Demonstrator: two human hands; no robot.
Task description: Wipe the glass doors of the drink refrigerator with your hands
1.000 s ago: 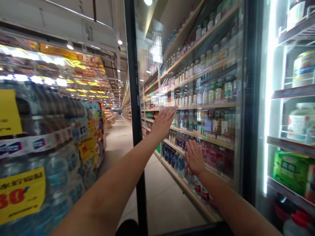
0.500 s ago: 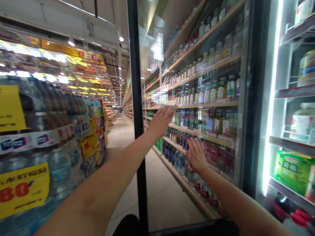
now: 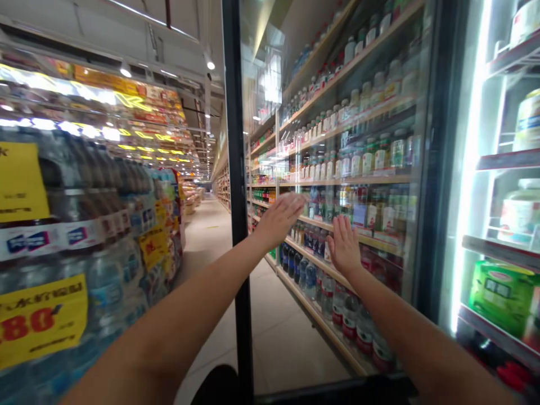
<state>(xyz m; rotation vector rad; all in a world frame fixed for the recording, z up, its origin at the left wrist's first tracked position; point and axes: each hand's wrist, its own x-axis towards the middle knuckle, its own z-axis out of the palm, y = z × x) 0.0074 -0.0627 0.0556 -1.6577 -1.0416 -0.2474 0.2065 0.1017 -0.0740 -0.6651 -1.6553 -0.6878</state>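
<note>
My left hand (image 3: 279, 218) is stretched forward at the glass door (image 3: 270, 349), fingers extended and flat. A pale blur shows at its fingertips; I cannot make out whether it is a reflection or something thin. To the right and slightly lower, my right hand (image 3: 345, 247) is raised with fingers up against or close to the same glass, holding nothing visible. The door's black frame (image 3: 236, 169) runs upright beside my left forearm. Through or in the glass appear shelves of bottles (image 3: 333, 166).
Lit cooler shelves (image 3: 502, 247) with jars and a green pack (image 3: 502, 289) stand at the right. Stacked bottled drinks (image 3: 103, 281) with yellow price signs (image 3: 42, 320) are close on the left. Between them an aisle (image 3: 208, 225) runs away from me.
My right hand has moved up along the glass and a little to the right. My left hand has shifted slightly downward. The door looks almost unmoved.
</note>
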